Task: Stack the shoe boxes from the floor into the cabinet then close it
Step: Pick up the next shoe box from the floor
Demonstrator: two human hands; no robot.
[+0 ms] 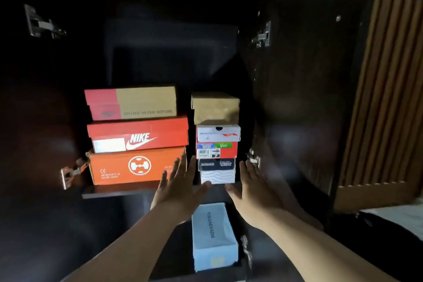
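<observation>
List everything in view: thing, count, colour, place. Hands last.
Left stack boxes: 3; tan-and-red box on top, red Nike box in the middle, orange box at the bottom; cabinet shelf, left.
Right stack boxes: 4; tan box on top, white-and-red box, red labelled box, black-and-white box at the bottom; shelf, right.
Pale blue box: 1; lower level, below the right stack.
Cabinet: 1, dark brown; right door open.
Hinges: 4 visible, silver; cabinet sides.
Left hand: open, left of the bottom right box.
Right hand: open, right of it.
</observation>
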